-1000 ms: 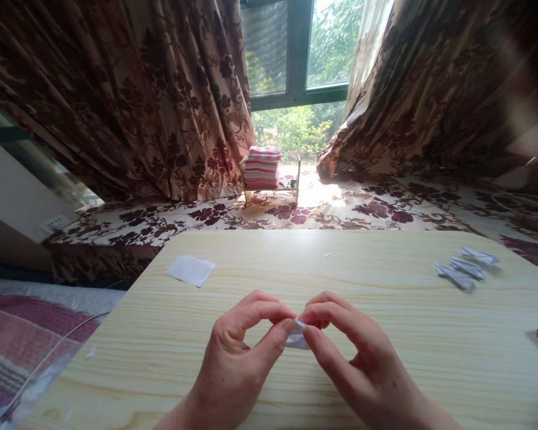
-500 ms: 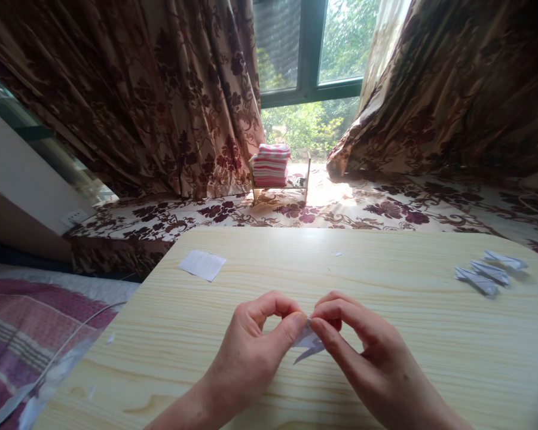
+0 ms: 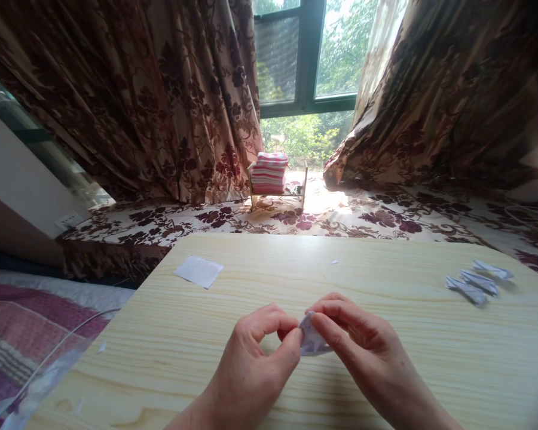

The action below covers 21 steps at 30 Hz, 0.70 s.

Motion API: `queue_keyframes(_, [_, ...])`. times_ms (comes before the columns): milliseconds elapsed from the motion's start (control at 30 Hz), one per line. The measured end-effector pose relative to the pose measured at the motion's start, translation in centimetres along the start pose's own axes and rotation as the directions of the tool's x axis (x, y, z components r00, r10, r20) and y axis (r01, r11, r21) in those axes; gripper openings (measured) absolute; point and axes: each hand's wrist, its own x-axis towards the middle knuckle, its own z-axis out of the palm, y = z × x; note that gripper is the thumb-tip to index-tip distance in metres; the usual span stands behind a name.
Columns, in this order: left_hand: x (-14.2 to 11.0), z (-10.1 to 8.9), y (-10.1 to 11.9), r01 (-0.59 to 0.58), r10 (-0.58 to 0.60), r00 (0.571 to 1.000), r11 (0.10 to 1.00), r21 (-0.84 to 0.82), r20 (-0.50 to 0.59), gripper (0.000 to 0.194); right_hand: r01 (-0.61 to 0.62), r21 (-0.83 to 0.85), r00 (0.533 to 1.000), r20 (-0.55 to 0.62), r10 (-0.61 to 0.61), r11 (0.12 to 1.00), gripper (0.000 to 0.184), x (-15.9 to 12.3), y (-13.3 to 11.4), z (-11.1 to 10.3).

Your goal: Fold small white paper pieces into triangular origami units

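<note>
Folded paper [image 3: 311,339]: In the head view it was held just above the tabletop [image 3: 251,263], lower centre of the frame, between both hands.
Left hand [image 3: 255,358]: Thumb and forefinger were clamped together on the left edge of the folded paper, probably to steady it.
Right hand [image 3: 372,352]: Thumb and fingers pinched its upper right part; two close grips likely gave fine control over so small a piece.
Finished-looking pieces [image 3: 479,282]: Three narrow folded papers lay side by side at the right of the frame, apparently set there to leave working room.
Flat sheet [image 3: 199,271]: It lay unfolded left of centre, well apart from the hands, presumably within easy reach.
Striped cloths [image 3: 269,173]: They sat stacked on a small rack [image 3: 305,182], upper centre, beyond the tabletop.
</note>
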Motion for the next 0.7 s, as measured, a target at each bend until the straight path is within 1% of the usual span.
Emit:
queue_keyframes(100, [-0.1, 0.1, 0.0, -0.006, 0.008, 0.999, 0.999, -0.043, 0.049, 0.020, -0.025, 0.022, 1.000, 0.017, 0.024, 0.999, 0.027, 0.0, 0.0, 0.2])
queue_keyframes(267, [-0.1, -0.1, 0.0, 0.039, -0.023, 0.991, 0.993, -0.115, 0.132, 0.027, -0.068, 0.078, 0.997, -0.017, 0.069, 0.995, 0.030, 0.0, 0.1, 0.2])
queue_keyframes(333, [-0.1, -0.2, -0.1, 0.066, -0.049, 0.985, 0.992, -0.104, 0.164, 0.024, -0.098, 0.118, 0.995, -0.023, 0.102, 0.988, 0.029, 0.1, 0.1, 0.0])
queue_keyframes(433, [-0.1, -0.1, -0.1, 0.103, -0.092, 0.976, 0.994, -0.044, 0.196, 0.018, -0.144, 0.192, 0.989, -0.014, 0.150, 0.971, 0.030, 0.3, 0.1, -0.2])
queue_keyframes(533, [0.0, -0.1, -0.2, 0.088, -0.077, 0.982, 0.994, -0.058, 0.171, 0.023, -0.155, 0.202, 0.988, 0.024, 0.154, 0.967, 0.034, 0.5, -0.3, -0.5])
queue_keyframes(600, [0.2, -0.1, -0.3, 0.090, -0.072, 0.987, 0.988, -0.127, 0.141, 0.024, -0.133, 0.152, 0.991, 0.038, 0.129, 0.979, 0.034, 0.5, -0.5, -0.6])
queue_keyframes(700, [0.4, -0.3, -0.3, 0.134, -0.114, 0.988, 0.967, -0.217, 0.100, 0.023, -0.099, 0.069, 0.993, 0.076, 0.094, 0.993, 0.030, 0.5, -0.4, -0.8])
